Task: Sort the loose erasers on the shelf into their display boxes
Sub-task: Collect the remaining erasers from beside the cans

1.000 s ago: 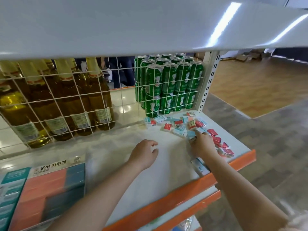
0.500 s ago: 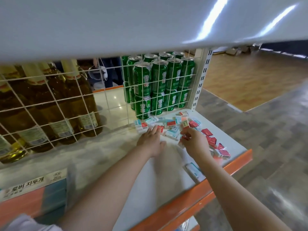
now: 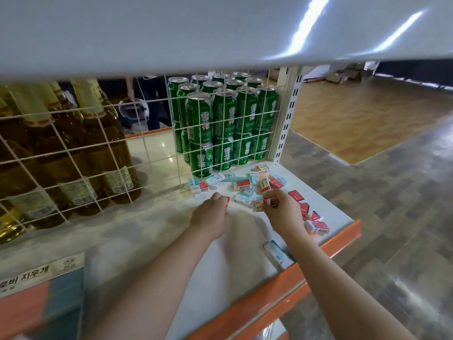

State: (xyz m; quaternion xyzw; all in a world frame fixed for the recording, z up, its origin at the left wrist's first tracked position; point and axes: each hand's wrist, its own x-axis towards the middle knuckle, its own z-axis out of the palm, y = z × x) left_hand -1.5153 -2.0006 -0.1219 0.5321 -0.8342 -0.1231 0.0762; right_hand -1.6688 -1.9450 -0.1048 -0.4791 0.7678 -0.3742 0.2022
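Erasers (image 3: 247,190): I see the loose pile scattered at the back right corner of the white shelf (image 3: 147,231), just in front of the wire grid; red-sleeved and pale blue-sleeved pieces lie mixed together.
Head view, left hand (image 3: 210,218): I see it knuckles-up on the shelf, fingers curled under, at the near left edge of the pile. A sliver of red eraser (image 3: 228,199) shows at its fingertips; I read this as a grasp on that piece.
Head view, right hand (image 3: 282,209): I see it at the pile's near right side, thumb and fingers pinching a tan-labelled eraser (image 3: 257,205) lifted slightly off the shelf surface.
Red group (image 3: 311,217): several red erasers lie along the right edge of the shelf, just beyond the right wrist.
Stray blue eraser (image 3: 277,253): it lies alone near the orange front lip (image 3: 318,256), beside the right forearm, apart from the pile.
Display box (image 3: 41,298): I see one at the lower left, orange and teal panels with a white printed header strip; it is well apart from the pile and partly cut off by the frame edge.
Behind grid, left: amber bottles (image 3: 73,153) stand upright.
Behind grid, right: green cans (image 3: 220,119) are stacked in two tiers.
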